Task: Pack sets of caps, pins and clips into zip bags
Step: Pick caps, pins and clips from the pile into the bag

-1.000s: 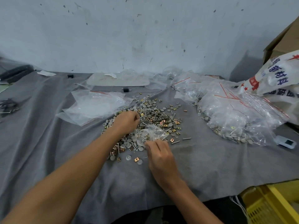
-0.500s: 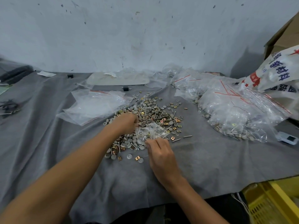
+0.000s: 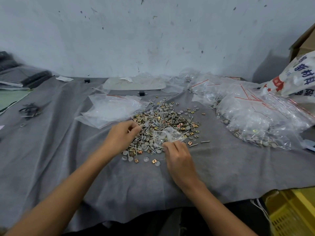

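Grey cloth (image 3: pixel 59 150) draped over the tabletop, creased, hanging off the near edge. At its middle, a loose pile (image 3: pixel 170 116) of grey round caps (image 3: pixel 167 109), thin metal pins (image 3: pixel 205 141) and brass-coloured square clips (image 3: pixel 154 161), all mixed together.

Left hand (image 3: pixel 121 137) at the pile's left edge, fingers curled in, tips bunched over the parts; hold on any piece not possible to tell. Right hand (image 3: pixel 179 156) at the pile's near edge, thumb and fingertips pinching the near rim of a small clear zip bag (image 3: pixel 166 134). Bag crumpled, lying on top of the pile just right of the left hand, seemingly with a few pins inside.

Behind the left hand, a flat stack of empty bags (image 3: pixel 110 109) with red zip lines, touching the pile's far left edge. Well to the right, a big heap of filled bags (image 3: pixel 255 120), caps and pins visible through the plastic. Beyond that heap, a white printed sack (image 3: pixel 293 77) and a cardboard box (image 3: pixel 305 40). Yellow slotted crate (image 3: pixel 293 213) below the tabletop's near right corner. Small tangle of dark parts (image 3: pixel 29 109) far left on the cloth.
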